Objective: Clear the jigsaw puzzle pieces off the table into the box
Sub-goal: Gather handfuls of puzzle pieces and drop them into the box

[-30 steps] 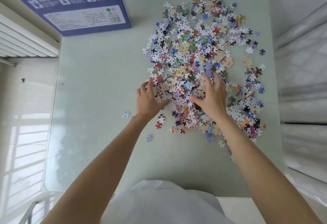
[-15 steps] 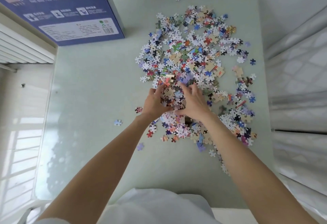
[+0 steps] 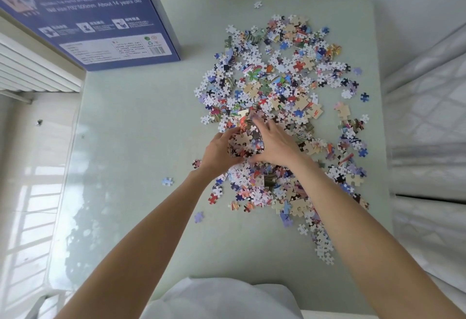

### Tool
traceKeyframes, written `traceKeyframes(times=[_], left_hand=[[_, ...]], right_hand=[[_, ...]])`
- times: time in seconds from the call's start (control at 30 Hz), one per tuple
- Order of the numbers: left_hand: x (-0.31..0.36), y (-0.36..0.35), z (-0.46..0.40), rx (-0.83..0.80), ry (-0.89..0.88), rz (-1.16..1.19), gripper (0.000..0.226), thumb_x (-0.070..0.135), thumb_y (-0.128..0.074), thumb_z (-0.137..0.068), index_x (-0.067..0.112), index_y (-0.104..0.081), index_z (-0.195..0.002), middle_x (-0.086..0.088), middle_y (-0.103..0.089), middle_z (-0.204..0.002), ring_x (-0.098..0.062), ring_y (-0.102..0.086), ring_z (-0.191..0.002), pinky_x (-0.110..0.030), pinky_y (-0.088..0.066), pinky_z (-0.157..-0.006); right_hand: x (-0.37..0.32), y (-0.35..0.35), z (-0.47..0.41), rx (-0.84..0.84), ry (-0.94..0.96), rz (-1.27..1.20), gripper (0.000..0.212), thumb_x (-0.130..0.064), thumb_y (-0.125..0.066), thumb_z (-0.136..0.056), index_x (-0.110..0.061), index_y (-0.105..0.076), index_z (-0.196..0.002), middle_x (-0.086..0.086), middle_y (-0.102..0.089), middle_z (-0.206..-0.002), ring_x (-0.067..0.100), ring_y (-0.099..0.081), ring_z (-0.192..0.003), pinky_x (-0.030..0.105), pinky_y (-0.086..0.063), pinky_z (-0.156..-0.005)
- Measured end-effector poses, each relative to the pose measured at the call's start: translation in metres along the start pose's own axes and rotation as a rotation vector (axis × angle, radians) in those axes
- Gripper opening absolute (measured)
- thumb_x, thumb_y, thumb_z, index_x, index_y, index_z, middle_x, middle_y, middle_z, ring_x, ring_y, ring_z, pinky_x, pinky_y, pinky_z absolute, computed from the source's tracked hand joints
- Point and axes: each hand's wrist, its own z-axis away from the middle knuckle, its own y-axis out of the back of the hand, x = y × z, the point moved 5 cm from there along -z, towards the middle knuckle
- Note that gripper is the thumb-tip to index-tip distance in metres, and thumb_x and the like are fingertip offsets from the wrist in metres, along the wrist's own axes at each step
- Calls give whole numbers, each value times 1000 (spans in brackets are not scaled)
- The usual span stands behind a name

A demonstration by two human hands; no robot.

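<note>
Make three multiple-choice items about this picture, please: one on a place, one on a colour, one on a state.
1. Where does the box lie?
A. far left of the table
B. near right
C. on the floor

2. What colour is the box?
A. red
B. blue
C. yellow

3. What do the two hands do?
A. rest flat
B. cup a heap of pieces between them
C. hold the box

Key: 1 A, it sits at the far-left corner of the table. 2 B, its face is blue. 3 B, left hand and right hand enclose the heap of pieces.

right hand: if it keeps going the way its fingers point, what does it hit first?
The right hand points up-left across the pale green table. It would first meet the scattered multicoloured jigsaw pieces just beyond its fingertips; the blue cardboard puzzle box lies farther. Height is unclear.
</note>
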Motion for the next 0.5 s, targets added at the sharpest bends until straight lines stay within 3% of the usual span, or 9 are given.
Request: traceKeyframes(times=[0.17,0.33,0.5], left_hand=[[-1,7,-1,-4,-53,-15,62,22,-72,-79,29,-44,-134,-5,-53,-128,-21,-52,-114,-23,-35,-89],[0,8,-1,20,-84,-2,49,24,-73,-78,29,-55,-124,-1,-60,-119,-18,-56,-106,-25,-42,-87],[0,5,-1,-27,-78,-27,49,25,-74,-78,25,-54,-122,-4,-54,-120,-20,-55,-105,-23,-39,-87]], right_hand=[[-5,-1,6,67,20,-28,73,-34,-70,-79,-14,-33,-139,8,-45,-132,24,-49,-116,32,-46,-86],[-10,-6,11,62,8,-146,76,-35,-73,-76,-12,-35,-137,8,-41,-136,26,-42,-124,38,-41,-97],[-9,-1,16,89,7,-246,68,-33,-71,-79,-14,-39,-136,3,-47,-139,22,-45,-125,36,-38,-99]])
